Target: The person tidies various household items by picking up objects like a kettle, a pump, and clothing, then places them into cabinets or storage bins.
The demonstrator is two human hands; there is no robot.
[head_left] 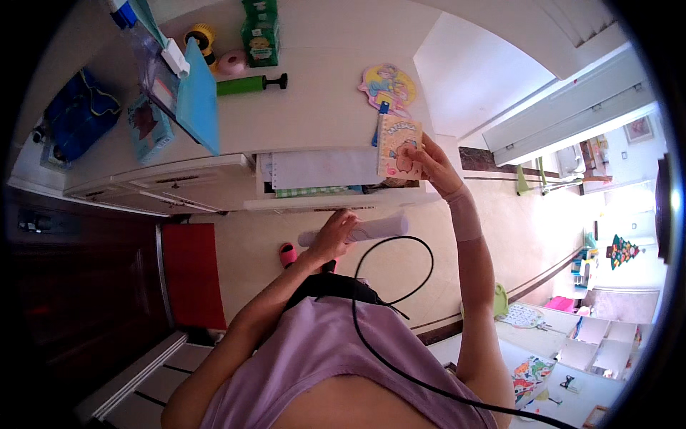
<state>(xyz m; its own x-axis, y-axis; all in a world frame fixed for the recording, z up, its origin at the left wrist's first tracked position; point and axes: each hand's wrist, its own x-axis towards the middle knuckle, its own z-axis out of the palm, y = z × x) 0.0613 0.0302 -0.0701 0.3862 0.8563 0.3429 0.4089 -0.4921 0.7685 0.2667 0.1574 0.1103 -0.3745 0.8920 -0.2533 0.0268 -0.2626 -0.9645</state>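
Observation:
My right hand [434, 166] pinches a small spiral-bound notebook [397, 146] with a cartoon animal on its cover, thumb on top. It is above the right end of an open drawer [314, 203], where white spiral-bound paper [325, 169] and a green checked item [311, 191] lie. In front of the drawer, my left hand [339, 233] is closed around a rolled sheet of white paper [386, 227], which sticks out on both sides. A round cartoon-printed piece [388, 87] rests on the cabinet top behind the notebook, with a blue item [376, 136] partly hidden beside it.
On the white cabinet top [321, 93] are a green hand pump [250, 85], a pink tape roll [231, 63], a green box [261, 43], a blue folder [197, 100] and a blue bag [82, 111]. A black cable [364, 336] loops before my body. A red mat [191, 275] lies left.

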